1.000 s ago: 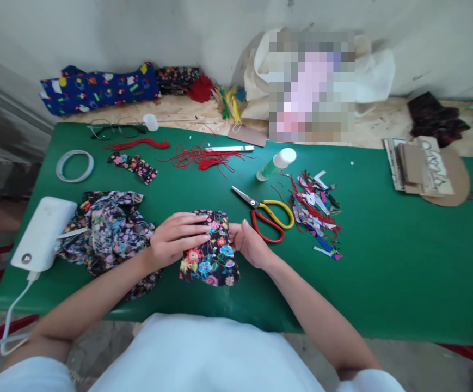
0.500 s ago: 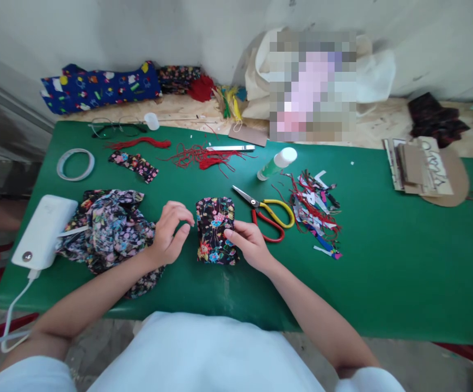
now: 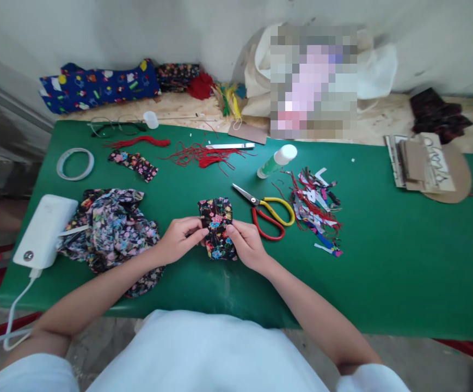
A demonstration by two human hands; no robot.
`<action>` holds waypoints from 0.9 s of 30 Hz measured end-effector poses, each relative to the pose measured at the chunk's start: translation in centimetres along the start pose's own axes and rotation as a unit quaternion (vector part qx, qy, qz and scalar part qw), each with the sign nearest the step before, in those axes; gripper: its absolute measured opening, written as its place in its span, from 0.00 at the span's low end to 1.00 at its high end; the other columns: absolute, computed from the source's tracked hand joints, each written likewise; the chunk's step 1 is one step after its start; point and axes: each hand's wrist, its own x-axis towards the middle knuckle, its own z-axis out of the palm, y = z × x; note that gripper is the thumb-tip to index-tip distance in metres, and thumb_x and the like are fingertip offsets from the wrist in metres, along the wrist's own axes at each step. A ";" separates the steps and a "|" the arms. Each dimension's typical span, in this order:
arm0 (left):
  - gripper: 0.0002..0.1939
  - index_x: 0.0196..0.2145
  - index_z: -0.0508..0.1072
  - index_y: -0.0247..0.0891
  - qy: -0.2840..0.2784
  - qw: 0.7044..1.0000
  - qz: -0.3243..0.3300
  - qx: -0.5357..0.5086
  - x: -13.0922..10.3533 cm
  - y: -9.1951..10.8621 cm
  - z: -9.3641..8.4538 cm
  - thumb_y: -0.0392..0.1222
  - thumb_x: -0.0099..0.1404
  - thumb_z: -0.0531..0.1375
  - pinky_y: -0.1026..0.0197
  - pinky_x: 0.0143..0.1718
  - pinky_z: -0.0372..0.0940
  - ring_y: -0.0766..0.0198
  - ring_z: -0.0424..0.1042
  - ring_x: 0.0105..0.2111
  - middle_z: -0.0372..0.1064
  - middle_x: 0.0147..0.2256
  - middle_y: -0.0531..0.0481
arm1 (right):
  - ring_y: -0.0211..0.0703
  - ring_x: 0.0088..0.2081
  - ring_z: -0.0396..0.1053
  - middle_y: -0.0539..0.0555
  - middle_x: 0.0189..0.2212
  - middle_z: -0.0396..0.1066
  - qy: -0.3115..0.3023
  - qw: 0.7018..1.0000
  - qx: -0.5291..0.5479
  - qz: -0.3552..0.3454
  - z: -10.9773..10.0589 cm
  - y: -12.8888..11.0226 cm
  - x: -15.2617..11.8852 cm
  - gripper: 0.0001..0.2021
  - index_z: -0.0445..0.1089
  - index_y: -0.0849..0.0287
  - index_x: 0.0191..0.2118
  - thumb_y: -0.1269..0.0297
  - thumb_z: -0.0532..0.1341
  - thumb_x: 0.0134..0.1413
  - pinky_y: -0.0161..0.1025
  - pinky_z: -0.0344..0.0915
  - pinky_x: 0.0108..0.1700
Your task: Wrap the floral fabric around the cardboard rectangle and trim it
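Note:
A black floral fabric piece (image 3: pixel 219 228) is held upright between both hands, above the green table near its front edge. My left hand (image 3: pixel 185 237) pinches its left edge, thumb on the near face. On the opposite edge, my right hand (image 3: pixel 246 242) grips it with the thumb in front; the fingers behind are hidden. Just right of the fabric lie open scissors (image 3: pixel 275 215) with one yellow and one red handle. To the left is a crumpled floral cloth (image 3: pixel 114 228).
A white power bank (image 3: pixel 45 231) with a cable lies left, below a tape roll (image 3: pixel 75 164). A glue stick (image 3: pixel 277 161) stands behind the scissors, near scraps (image 3: pixel 315 201). Red threads (image 3: pixel 203 155) lie at the back, cardboard pieces (image 3: pixel 418 163) at the far right.
My left hand has moved right and taken hold of the fabric's left edge. My right hand still grips the other edge.

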 end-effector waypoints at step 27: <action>0.23 0.38 0.70 0.33 -0.041 0.928 -0.201 -0.311 0.3 -0.4 0.8 0.54 0.56 0.70 0.52 0.41 0.78 0.60 0.80 0.32 0.79 0.33 0.48 | 0.32 0.22 0.47 0.44 0.18 0.47 -0.007 0.998 -0.054 -0.022 -0.1 0.0 0.0 0.22 0.49 0.57 0.22 0.54 0.54 0.65 0.35 0.47 0.27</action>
